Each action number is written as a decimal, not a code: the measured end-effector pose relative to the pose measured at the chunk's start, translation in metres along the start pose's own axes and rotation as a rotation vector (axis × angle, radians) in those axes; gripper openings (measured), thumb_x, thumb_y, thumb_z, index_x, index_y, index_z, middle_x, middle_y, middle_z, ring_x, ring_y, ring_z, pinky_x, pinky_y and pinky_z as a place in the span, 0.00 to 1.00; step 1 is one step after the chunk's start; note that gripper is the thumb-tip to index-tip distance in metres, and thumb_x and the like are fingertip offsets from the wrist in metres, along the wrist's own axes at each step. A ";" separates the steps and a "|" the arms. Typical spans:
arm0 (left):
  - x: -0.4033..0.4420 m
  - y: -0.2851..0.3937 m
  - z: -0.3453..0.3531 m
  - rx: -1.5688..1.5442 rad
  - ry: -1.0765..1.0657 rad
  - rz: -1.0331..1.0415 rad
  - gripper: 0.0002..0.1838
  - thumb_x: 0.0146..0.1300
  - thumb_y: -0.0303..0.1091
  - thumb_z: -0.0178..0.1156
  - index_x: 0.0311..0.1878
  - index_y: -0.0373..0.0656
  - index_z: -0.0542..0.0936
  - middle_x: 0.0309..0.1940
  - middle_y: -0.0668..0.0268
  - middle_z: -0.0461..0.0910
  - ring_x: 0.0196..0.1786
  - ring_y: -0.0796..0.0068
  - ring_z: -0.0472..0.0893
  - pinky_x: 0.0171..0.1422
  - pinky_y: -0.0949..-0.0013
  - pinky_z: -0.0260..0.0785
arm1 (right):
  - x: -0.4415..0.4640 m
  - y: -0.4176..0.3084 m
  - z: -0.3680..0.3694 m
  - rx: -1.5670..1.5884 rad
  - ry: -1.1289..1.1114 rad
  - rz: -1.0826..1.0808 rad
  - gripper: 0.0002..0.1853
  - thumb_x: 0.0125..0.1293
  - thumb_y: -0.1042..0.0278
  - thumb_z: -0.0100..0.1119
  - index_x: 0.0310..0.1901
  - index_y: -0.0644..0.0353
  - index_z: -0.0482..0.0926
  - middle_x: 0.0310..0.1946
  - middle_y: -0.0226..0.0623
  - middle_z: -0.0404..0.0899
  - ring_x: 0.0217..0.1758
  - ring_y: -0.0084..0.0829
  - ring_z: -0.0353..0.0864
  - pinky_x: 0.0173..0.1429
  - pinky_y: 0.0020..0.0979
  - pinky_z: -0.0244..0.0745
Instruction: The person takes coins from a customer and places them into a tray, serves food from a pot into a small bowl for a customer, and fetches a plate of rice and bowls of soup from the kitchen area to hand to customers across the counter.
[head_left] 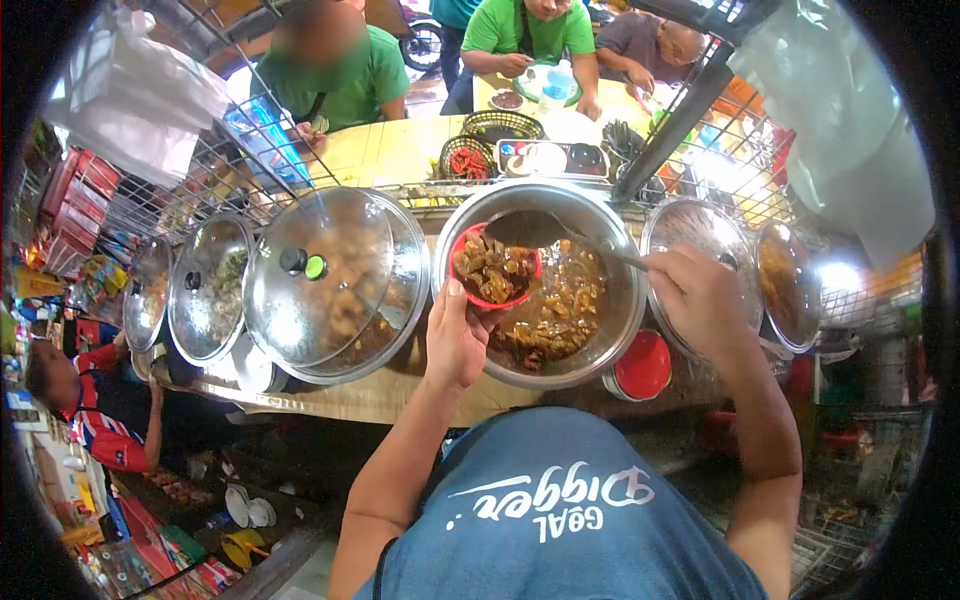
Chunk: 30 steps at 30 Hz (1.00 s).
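Note:
A red bowl (536, 284) filled with chunks of brown stewed meat (490, 270) is held by my left hand (459, 335), fingers underneath and thumb at the rim. It sits over the left side of a large steel pot (628, 330) that holds brown saucy stew (560, 310). My right hand (700, 295) is closed around the handle of a ladle (535, 229). The ladle's dark bowl is at the far rim of the red bowl; whether it touches cannot be made out.
Glass-lidded pots stand left (340, 290) and right (700, 225). A red-topped can (641, 365) is beside the steel pot. Behind are a basket of red chilies (468, 163), a condiment tray (550, 158) and a wire grille (230, 160). People sit across the counter; another person (110, 400) is at left.

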<state>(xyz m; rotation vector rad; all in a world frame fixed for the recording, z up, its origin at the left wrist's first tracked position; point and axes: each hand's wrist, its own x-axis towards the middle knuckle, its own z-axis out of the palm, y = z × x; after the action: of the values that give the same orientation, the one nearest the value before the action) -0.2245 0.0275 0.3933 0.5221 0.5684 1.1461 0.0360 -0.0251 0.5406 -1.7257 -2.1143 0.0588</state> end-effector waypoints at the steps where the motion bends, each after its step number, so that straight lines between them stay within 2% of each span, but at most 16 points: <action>1: 0.000 0.001 0.000 -0.002 0.003 -0.013 0.23 0.77 0.44 0.38 0.67 0.40 0.63 0.62 0.58 0.72 0.61 0.62 0.76 0.62 0.58 0.75 | 0.000 0.000 -0.004 0.001 0.009 -0.002 0.08 0.61 0.70 0.60 0.41 0.57 0.82 0.30 0.39 0.78 0.34 0.44 0.81 0.37 0.39 0.76; 6: 0.001 -0.001 -0.008 0.070 -0.009 -0.010 0.25 0.77 0.45 0.37 0.70 0.40 0.60 0.64 0.57 0.70 0.63 0.62 0.75 0.63 0.56 0.74 | -0.002 0.001 0.003 0.056 -0.047 -0.070 0.08 0.60 0.71 0.61 0.41 0.56 0.82 0.31 0.40 0.78 0.35 0.43 0.81 0.37 0.39 0.76; 10: -0.003 0.005 -0.007 0.063 -0.018 -0.013 0.25 0.77 0.43 0.37 0.70 0.38 0.59 0.65 0.56 0.69 0.64 0.59 0.73 0.65 0.54 0.72 | 0.003 0.007 0.002 0.064 -0.003 -0.049 0.07 0.60 0.72 0.60 0.41 0.57 0.82 0.31 0.41 0.79 0.35 0.43 0.81 0.40 0.39 0.76; 14: -0.005 0.011 -0.016 0.105 0.016 0.043 0.25 0.77 0.42 0.36 0.70 0.37 0.59 0.65 0.55 0.69 0.64 0.57 0.73 0.66 0.52 0.72 | 0.013 0.035 0.000 0.080 -0.014 0.127 0.07 0.60 0.73 0.57 0.38 0.59 0.83 0.32 0.44 0.80 0.37 0.45 0.81 0.45 0.41 0.76; 16: -0.005 0.012 -0.020 0.109 0.019 0.046 0.25 0.77 0.42 0.37 0.70 0.37 0.60 0.64 0.54 0.69 0.64 0.57 0.74 0.65 0.53 0.73 | 0.013 0.056 0.030 -0.019 -0.165 0.257 0.09 0.60 0.68 0.57 0.40 0.59 0.83 0.36 0.47 0.81 0.42 0.46 0.81 0.45 0.43 0.74; 17: -0.006 0.012 -0.024 0.105 0.041 0.054 0.25 0.77 0.42 0.38 0.70 0.37 0.60 0.64 0.55 0.69 0.63 0.57 0.74 0.64 0.53 0.73 | 0.017 0.062 0.046 -0.010 -0.161 0.259 0.09 0.60 0.68 0.57 0.40 0.59 0.83 0.36 0.47 0.81 0.42 0.46 0.81 0.45 0.43 0.74; 19: -0.006 0.014 -0.024 0.109 0.059 0.057 0.25 0.77 0.42 0.39 0.69 0.38 0.61 0.64 0.55 0.70 0.63 0.58 0.75 0.64 0.54 0.74 | 0.022 0.071 0.080 0.000 -0.389 0.402 0.08 0.58 0.67 0.56 0.36 0.54 0.83 0.33 0.45 0.82 0.41 0.47 0.82 0.47 0.46 0.76; 20: -0.007 0.016 -0.021 0.104 0.068 0.076 0.24 0.77 0.42 0.39 0.69 0.38 0.61 0.63 0.56 0.70 0.62 0.58 0.75 0.63 0.54 0.74 | 0.021 0.077 0.101 0.005 -0.387 0.410 0.08 0.58 0.67 0.56 0.36 0.54 0.83 0.33 0.45 0.82 0.41 0.47 0.82 0.47 0.46 0.76; 22: -0.012 0.015 -0.020 0.096 0.079 0.075 0.24 0.76 0.42 0.40 0.68 0.39 0.62 0.63 0.56 0.70 0.62 0.59 0.75 0.63 0.55 0.74 | 0.011 0.084 0.133 -0.032 -0.239 0.256 0.07 0.58 0.66 0.55 0.35 0.53 0.83 0.34 0.44 0.82 0.42 0.47 0.83 0.46 0.47 0.76; 26: -0.014 0.021 -0.020 0.119 0.084 0.117 0.24 0.76 0.43 0.41 0.68 0.40 0.63 0.62 0.58 0.71 0.60 0.61 0.77 0.61 0.58 0.75 | 0.014 0.077 0.137 -0.129 -0.311 0.246 0.08 0.59 0.67 0.54 0.35 0.53 0.83 0.34 0.43 0.83 0.41 0.46 0.82 0.45 0.46 0.77; 30: -0.017 0.023 -0.021 0.111 0.137 0.127 0.23 0.76 0.43 0.42 0.68 0.40 0.63 0.61 0.59 0.72 0.60 0.62 0.77 0.59 0.60 0.76 | 0.013 0.081 0.138 -0.034 -0.278 0.183 0.08 0.60 0.65 0.55 0.36 0.53 0.83 0.34 0.43 0.82 0.40 0.47 0.81 0.46 0.46 0.76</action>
<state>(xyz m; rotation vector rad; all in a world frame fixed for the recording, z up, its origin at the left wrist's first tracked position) -0.2595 0.0214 0.3954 0.5845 0.7289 1.2827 0.0636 0.0365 0.3951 -2.0281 -2.1469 0.3350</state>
